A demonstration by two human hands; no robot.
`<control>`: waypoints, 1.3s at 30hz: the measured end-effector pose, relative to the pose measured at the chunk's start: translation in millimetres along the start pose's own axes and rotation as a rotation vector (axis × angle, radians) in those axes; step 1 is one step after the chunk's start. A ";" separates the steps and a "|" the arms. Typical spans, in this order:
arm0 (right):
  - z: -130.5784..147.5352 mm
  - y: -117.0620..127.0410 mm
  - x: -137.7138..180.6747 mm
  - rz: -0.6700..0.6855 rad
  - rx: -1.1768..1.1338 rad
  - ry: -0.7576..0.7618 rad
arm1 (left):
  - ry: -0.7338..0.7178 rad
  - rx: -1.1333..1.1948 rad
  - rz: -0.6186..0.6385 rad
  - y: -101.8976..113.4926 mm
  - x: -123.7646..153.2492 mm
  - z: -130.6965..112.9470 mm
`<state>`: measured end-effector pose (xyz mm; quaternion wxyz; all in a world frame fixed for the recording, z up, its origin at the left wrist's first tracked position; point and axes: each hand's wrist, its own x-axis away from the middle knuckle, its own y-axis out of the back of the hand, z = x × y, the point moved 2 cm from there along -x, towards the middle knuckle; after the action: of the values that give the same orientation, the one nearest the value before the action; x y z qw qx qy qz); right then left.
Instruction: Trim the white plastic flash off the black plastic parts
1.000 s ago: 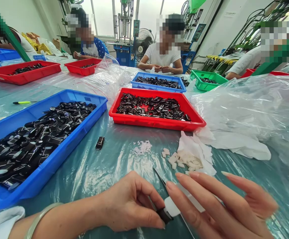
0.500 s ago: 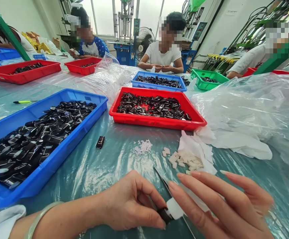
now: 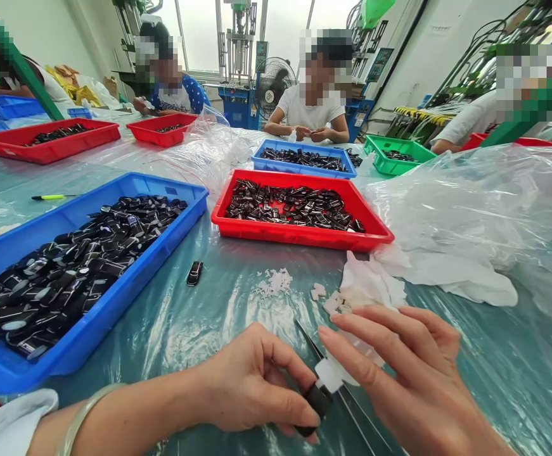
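My left hand pinches a small black part near the table's front edge. My right hand presses a small white piece against that part with thumb and forefinger, the other fingers curled above. A thin dark tool lies on the table under both hands. Just beyond my right hand lie small white pieces on a white cloth.
A blue tray full of black parts stands at left, a red tray of the same parts ahead. One loose black part lies between them. Crumpled clear plastic bags fill the right. Other people work at trays across the table.
My right hand has drawn in and lifted slightly, its fingers curling more. The black part now stands more upright in my left fingers. The view has shifted a little.
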<state>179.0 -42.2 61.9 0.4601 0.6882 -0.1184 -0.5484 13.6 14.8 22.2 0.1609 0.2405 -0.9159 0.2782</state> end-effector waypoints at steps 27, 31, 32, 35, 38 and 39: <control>-6.9 0.7 -7.3 0.033 -0.042 0.028 | -0.024 -0.014 -0.035 2.2 2.3 -0.5; -2.3 1.3 -8.7 0.043 0.019 0.062 | -0.023 -0.003 -0.033 2.3 1.8 0.3; -1.4 1.3 -8.4 0.039 0.032 0.063 | -0.022 0.002 -0.032 2.3 1.6 0.6; 0.5 2.1 -5.7 -0.024 0.059 0.073 | -0.021 0.009 -0.025 2.1 1.3 1.5; 1.0 3.2 -2.0 -0.054 0.078 0.084 | -0.022 0.012 -0.029 2.2 1.2 1.7; 0.8 3.5 -1.1 -0.045 0.084 0.085 | -0.021 0.017 -0.031 2.2 1.1 1.6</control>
<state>179.0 -43.8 65.3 0.4227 0.7321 -0.1061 -0.5236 11.2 15.1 20.4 0.1537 0.2591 -0.9112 0.2810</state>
